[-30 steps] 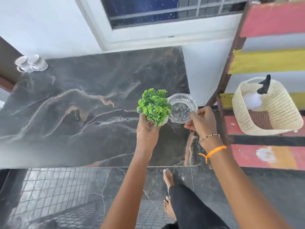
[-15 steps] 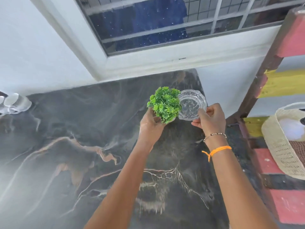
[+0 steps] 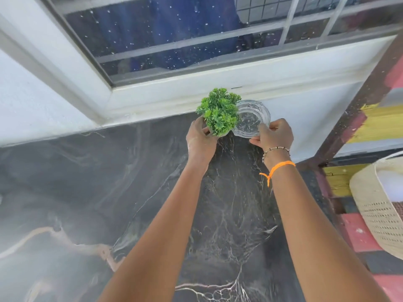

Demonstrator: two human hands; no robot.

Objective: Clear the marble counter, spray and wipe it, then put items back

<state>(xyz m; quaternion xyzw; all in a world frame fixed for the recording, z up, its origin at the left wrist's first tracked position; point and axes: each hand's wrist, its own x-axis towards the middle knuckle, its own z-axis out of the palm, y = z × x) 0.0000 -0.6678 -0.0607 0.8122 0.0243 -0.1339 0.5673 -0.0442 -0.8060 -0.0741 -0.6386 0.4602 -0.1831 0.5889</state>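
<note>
The dark marble counter (image 3: 91, 184) with pale veins fills the lower view. My left hand (image 3: 200, 140) grips the pot of a small green plant (image 3: 219, 111), held at the counter's far right corner near the wall. My right hand (image 3: 273, 134) pinches the near rim of a clear glass bowl (image 3: 250, 117), right beside the plant. Both arms reach far forward over the counter. Whether the plant and bowl touch the marble is hidden by my hands.
A white window sill (image 3: 196, 94) and dark window (image 3: 174, 35) run along the back of the counter. At the right stands a painted wooden shelf (image 3: 370, 131) holding a cream woven basket (image 3: 379, 214).
Both hands have carried the plant and the glass bowl forward from the counter's near right edge to its far right corner by the wall. The view has tilted up toward the window.
</note>
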